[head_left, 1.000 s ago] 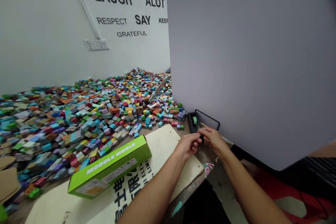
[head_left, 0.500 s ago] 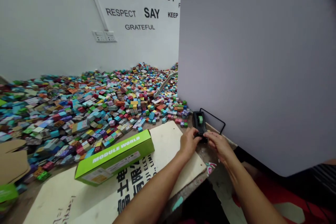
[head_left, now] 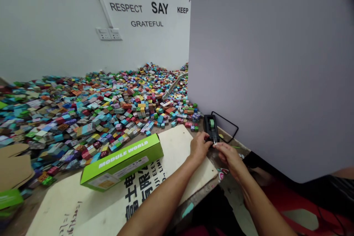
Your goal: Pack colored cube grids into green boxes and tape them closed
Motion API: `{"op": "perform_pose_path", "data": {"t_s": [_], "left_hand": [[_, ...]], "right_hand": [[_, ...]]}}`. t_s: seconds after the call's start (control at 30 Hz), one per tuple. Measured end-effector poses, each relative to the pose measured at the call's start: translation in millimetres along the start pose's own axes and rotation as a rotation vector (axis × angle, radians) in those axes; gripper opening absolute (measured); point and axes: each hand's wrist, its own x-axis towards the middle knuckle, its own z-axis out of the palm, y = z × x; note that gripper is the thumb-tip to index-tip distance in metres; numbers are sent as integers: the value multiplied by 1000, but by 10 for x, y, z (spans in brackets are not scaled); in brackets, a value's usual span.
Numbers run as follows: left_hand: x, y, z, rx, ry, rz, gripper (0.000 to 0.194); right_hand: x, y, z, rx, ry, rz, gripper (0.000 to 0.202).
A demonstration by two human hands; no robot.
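A black tape dispenser (head_left: 209, 125) with a pale green roll stands near the table's edge, beside the plywood board. My left hand (head_left: 199, 146) is closed on its front left side, fingers against the base. At its front end my right hand (head_left: 227, 155) pinches a small pale strip of tape, thumb and fingertips together. A long green box (head_left: 123, 163) lettered MODULE WORLD lies on the plywood board (head_left: 177, 138) to the left of my forearms.
Behind the board spreads a heap of small colourful boxes (head_left: 91, 118) against the wall. A large grey panel (head_left: 262, 70) rises at the right, with a black wire frame (head_left: 236, 129) at its foot. Brown cardboard (head_left: 16, 167) lies at the left.
My right hand has drawn slightly down from the dispenser's front, and a pale bit of tape now shows at its fingertips. The view has shifted slightly.
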Motion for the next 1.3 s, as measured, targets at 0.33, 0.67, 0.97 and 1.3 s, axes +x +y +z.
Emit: {"op": "perform_pose_path", "data": {"t_s": [0.33, 0.67, 0.97, 1.3], "left_hand": [[9, 0, -15, 10, 2, 0, 15], [12, -28, 16, 21, -6, 4, 18], [-136, -8, -217, 33, -61, 94, 34], [-1212, -98, -1867, 551, 181, 204, 18]], "right_hand": [[-17, 30, 27, -84, 21, -19, 37], [89, 223, -135, -607, 85, -146, 33], [142, 197, -224, -799, 119, -219, 24], [-281, -45, 698, -298, -327, -176, 39]]}}
